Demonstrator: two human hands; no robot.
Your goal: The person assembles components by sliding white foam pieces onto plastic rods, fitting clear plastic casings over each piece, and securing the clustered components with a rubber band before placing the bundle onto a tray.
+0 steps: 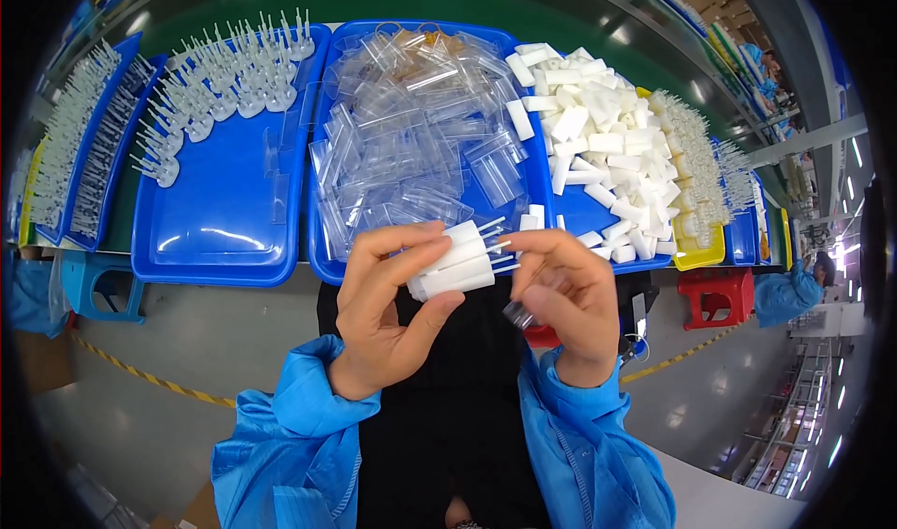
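Observation:
My left hand (388,309) is closed around a pronged clear plastic part fitted with white sleeve-like blocks (456,272). Thin pale prongs stick out of the blocks toward the right. Close beside them, my right hand (572,291) has its fingers curled, with a small clear plastic piece (517,315) pinched low between them. Its index fingertip is near the prong ends; whether it touches them I cannot tell. Beyond my hands, a blue tray (534,146) holds a heap of clear plastic sleeves (392,164). Loose white blocks (607,127) are piled in the tray to the right.
At the left, another blue tray (220,211) carries clear pronged parts (224,85) along its far side. Narrower trays of pronged parts stand farther left. A yellow tray (703,253) with white-and-clear pieces is at the right. Blue (98,286) and red (718,297) stools stand below the bench.

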